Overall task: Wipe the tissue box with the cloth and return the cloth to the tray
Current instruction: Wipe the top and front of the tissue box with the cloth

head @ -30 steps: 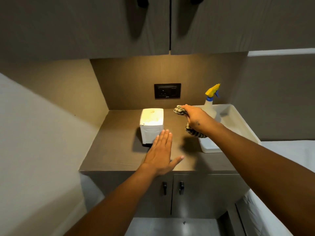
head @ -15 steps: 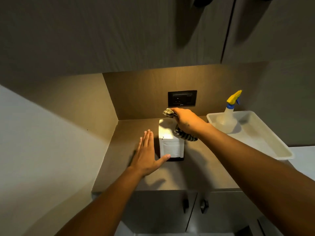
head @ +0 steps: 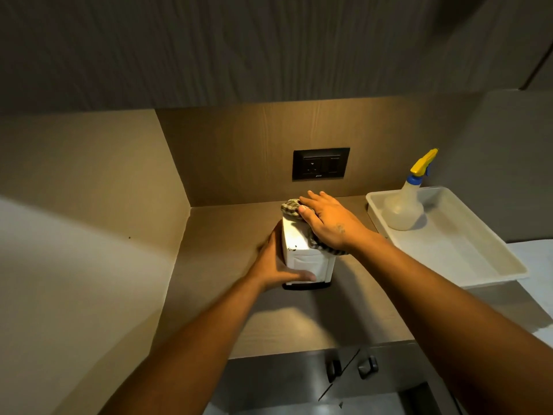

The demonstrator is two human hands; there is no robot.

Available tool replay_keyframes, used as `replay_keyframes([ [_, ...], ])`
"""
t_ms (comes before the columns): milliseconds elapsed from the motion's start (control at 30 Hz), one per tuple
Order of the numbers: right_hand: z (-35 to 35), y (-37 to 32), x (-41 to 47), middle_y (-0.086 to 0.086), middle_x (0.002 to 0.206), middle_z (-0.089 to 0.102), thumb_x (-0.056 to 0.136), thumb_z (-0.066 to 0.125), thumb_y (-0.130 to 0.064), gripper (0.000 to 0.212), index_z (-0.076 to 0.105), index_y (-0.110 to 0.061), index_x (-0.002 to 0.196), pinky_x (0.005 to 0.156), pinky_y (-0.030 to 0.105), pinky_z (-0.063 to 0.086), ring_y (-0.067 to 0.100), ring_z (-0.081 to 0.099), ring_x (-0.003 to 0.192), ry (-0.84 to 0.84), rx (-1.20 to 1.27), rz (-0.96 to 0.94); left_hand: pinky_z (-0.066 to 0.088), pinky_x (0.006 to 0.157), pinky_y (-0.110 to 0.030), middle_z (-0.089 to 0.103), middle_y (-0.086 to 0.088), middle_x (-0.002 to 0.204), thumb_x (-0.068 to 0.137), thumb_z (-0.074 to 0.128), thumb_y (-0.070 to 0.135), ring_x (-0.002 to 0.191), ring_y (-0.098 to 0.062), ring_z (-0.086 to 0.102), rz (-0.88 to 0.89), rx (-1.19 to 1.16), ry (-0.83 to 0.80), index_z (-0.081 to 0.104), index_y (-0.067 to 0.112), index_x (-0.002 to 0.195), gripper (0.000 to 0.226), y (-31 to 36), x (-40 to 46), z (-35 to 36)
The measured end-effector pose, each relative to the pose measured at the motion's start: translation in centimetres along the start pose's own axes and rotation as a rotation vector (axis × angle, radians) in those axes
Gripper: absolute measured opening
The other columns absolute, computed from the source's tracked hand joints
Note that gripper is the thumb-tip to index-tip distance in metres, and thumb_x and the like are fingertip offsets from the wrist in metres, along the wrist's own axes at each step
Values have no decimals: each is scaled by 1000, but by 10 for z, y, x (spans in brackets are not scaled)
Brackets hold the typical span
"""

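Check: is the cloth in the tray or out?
Out. The cloth lies on the tissue box under the right hand; the tray holds only the spray bottle.

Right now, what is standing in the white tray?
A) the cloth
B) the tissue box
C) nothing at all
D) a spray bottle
D: the spray bottle with its yellow nozzle stands in the tray; the cloth is pressed on the tissue box under the right hand.

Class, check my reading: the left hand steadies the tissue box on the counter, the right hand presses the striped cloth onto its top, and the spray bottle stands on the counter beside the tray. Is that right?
One detail is wrong. In the head view the spray bottle stands inside the tray, not beside it. The left hand does steady the tissue box, and the right hand presses the cloth onto its top.
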State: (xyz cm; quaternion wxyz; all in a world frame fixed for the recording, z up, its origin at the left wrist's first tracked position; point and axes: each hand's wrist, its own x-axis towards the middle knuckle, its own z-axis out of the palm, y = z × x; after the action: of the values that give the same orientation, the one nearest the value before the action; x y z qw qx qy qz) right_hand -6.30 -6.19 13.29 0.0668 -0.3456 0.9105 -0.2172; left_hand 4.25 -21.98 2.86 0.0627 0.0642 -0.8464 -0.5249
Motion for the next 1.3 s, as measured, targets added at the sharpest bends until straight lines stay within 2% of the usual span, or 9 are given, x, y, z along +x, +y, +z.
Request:
replay_keyframes([
  [300,3,-18,-2,4,160,34,104,22,-51,52,38,-32,150,118,47,10,26,20,149,28,-75,-67,52,108,-43,57,16,137,35,98,76,126,-6,55,25,123,-20,41,40,144,129,-8,3,-6],
  [467,5,-12,-28,1,160,34,103,22,-52,55,37,-28,151,118,40,9,22,19,149,33,-99,-114,43,98,-6,49,37,137,41,103,64,127,13,49,130,100,-30,36,52,142,122,3,3,-9],
  [533,4,-11,-26,1,160,35,104,24,-51,54,39,-27,150,118,38,11,21,20,149,42,-67,-85,39,95,0,47,39,136,42,103,63,126,18,46,137,106,-41,32,60,139,121,6,2,-11],
  [600,0,-14,-16,3,158,38,105,25,-49,52,41,-26,149,118,41,15,23,22,149,43,-30,-39,42,90,-3,50,33,132,40,102,65,121,19,48,107,121,-46,33,62,133,116,8,2,-11],
  [733,-2,-25,8,7,153,45,105,27,-47,51,46,-24,146,117,50,22,30,29,145,22,-47,-8,39,86,-10,56,17,127,35,100,68,114,4,53,62,144,-27,42,35,138,123,5,4,-7],
  [867,1,-33,9,5,140,59,105,30,-46,47,56,-25,138,107,46,33,28,43,133,47,-70,-118,55,93,-28,62,13,125,37,103,58,114,-2,61,54,114,-23,45,32,134,115,2,6,-4],
  [933,2,-30,0,2,143,57,103,30,-48,48,55,-26,138,109,45,31,25,40,137,45,-42,-147,56,99,-37,60,11,131,37,102,61,119,-10,60,55,139,-7,43,30,138,122,1,5,-4],
  [1067,-2,-12,-19,-5,148,52,99,27,-56,56,53,-28,140,111,42,29,16,35,142,28,51,-142,49,107,-31,52,12,143,39,103,62,129,-7,53,122,123,-35,36,31,148,132,1,5,-4],
  [1300,2,-44,-8,5,129,65,103,30,-48,46,65,-27,125,103,47,40,27,49,130,107,42,-27,56,98,-34,57,11,133,33,100,69,119,-8,59,55,157,-3,38,30,142,130,7,4,-1],
])
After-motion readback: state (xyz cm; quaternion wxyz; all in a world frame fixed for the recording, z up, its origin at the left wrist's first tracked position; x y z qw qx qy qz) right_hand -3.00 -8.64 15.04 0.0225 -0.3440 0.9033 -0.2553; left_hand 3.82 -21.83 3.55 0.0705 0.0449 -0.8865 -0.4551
